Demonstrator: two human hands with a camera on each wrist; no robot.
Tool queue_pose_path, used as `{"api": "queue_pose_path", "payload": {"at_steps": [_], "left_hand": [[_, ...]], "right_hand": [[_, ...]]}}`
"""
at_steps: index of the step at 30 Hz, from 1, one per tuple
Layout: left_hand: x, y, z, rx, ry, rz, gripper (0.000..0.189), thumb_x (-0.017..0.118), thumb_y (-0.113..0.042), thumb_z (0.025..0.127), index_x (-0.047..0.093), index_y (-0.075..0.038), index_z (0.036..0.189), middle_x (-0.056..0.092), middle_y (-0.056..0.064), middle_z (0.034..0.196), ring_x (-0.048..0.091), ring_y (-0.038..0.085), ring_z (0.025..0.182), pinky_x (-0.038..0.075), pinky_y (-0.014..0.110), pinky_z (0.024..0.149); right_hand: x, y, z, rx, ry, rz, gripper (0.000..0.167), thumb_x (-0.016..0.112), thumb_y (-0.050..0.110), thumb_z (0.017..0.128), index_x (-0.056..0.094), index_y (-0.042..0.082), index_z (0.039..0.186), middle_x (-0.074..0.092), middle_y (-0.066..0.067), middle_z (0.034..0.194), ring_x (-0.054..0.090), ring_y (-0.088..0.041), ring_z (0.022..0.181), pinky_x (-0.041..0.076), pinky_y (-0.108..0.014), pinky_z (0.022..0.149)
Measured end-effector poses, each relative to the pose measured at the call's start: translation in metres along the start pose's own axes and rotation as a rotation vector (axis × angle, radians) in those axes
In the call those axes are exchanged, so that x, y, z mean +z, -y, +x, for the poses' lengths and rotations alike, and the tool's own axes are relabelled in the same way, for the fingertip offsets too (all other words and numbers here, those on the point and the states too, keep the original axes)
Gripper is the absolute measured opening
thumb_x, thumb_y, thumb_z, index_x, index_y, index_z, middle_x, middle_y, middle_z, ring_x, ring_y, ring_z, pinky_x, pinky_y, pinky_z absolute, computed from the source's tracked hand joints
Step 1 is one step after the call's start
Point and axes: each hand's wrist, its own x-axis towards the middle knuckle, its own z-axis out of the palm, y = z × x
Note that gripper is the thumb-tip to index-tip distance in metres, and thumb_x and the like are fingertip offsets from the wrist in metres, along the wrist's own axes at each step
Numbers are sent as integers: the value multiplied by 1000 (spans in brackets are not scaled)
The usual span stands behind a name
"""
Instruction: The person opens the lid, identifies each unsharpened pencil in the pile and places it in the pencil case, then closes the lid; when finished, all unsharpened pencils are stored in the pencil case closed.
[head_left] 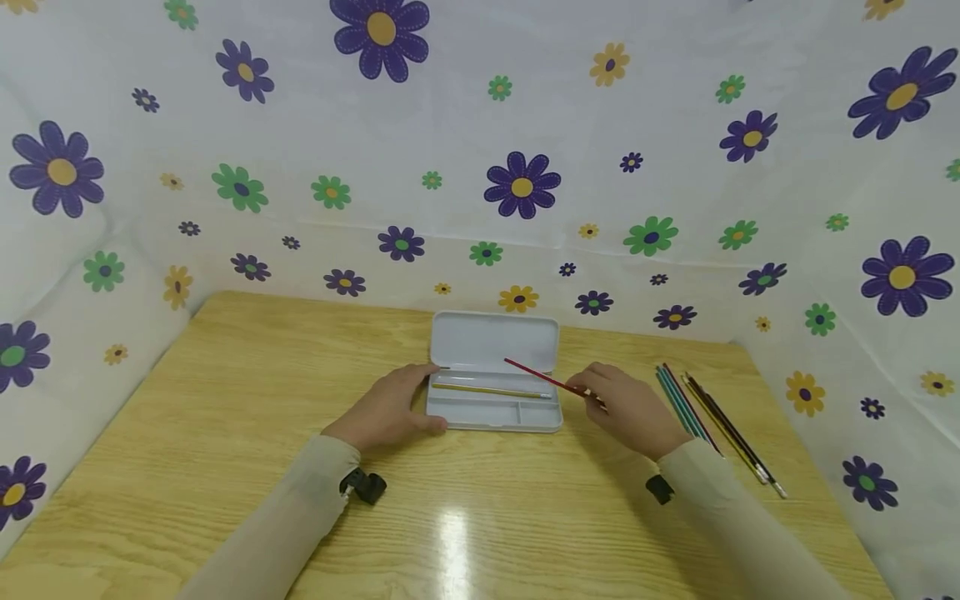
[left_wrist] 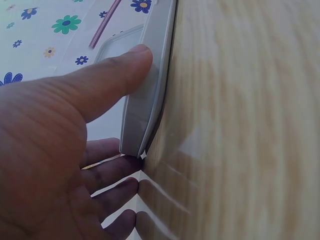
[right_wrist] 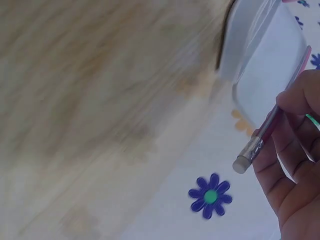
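Note:
A white pencil case (head_left: pixel 495 340) lies with its lid raised at the back. Inside its long compartment is a yellow pencil (head_left: pixel 487 390), eraser end to the right. My left hand (head_left: pixel 390 408) holds the case's left end, thumb on the near wall and fingers toward the far left corner. In the left wrist view the thumb rests on the case's side wall (left_wrist: pixel 145 95). My right hand (head_left: pixel 626 408) pinches a red pencil (head_left: pixel 542 376) near its eraser end, its other end slanting over the case. The right wrist view shows the pencil's metal band and eraser (right_wrist: pixel 242 165).
Right of my right hand, several pencils lie on the wooden table (head_left: pixel 225 400): teal pencils (head_left: pixel 675 398), a dark red one, a yellow-striped pencil (head_left: pixel 731 437) and a dark pencil (head_left: pixel 750 446). A flowered white cloth (head_left: pixel 450 125) stands behind and beside the table.

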Motion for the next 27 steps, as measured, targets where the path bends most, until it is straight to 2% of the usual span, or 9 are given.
{"api": "queue_pose_path", "payload": {"at_steps": [5, 8, 12, 22, 27], "left_hand": [[-1, 0, 1, 7, -4, -7, 93, 84, -47, 86, 38, -12, 159, 43, 9, 161, 38, 33, 150, 31, 50, 124], [-1, 0, 1, 5, -2, -4, 94, 84, -47, 85, 39, -12, 159, 44, 9, 160, 38, 33, 149, 31, 49, 124], [-1, 0, 0, 2, 2, 0, 95, 84, -48, 85, 38, -11, 159, 44, 10, 160, 38, 33, 149, 31, 49, 124], [-1, -1, 0, 2, -3, -1, 94, 84, -47, 85, 38, -10, 159, 43, 10, 161, 37, 34, 150, 30, 50, 124], [-2, -2, 0, -3, 0, -1, 94, 84, -46, 86, 38, -10, 159, 43, 11, 161, 37, 34, 150, 30, 50, 124]], "right_hand": [[8, 14, 22, -57, 11, -14, 26, 71, 2, 94, 73, 13, 117, 68, 2, 107, 63, -12, 92, 59, -32, 77], [13, 20, 31, -83, 48, -23, 27, 71, 2, 94, 73, 15, 118, 68, 3, 109, 63, -12, 96, 60, -32, 79], [18, 29, 41, -86, 118, -25, 28, 71, 4, 96, 72, 17, 121, 66, 5, 109, 62, -10, 96, 59, -31, 82], [31, 40, 59, -92, 223, -13, 20, 66, 15, 103, 74, 19, 120, 69, 6, 112, 64, -11, 101, 59, -31, 90], [35, 42, 64, -100, 226, 3, 20, 63, 12, 104, 74, 19, 119, 69, 6, 111, 65, -12, 102, 59, -32, 91]]}}
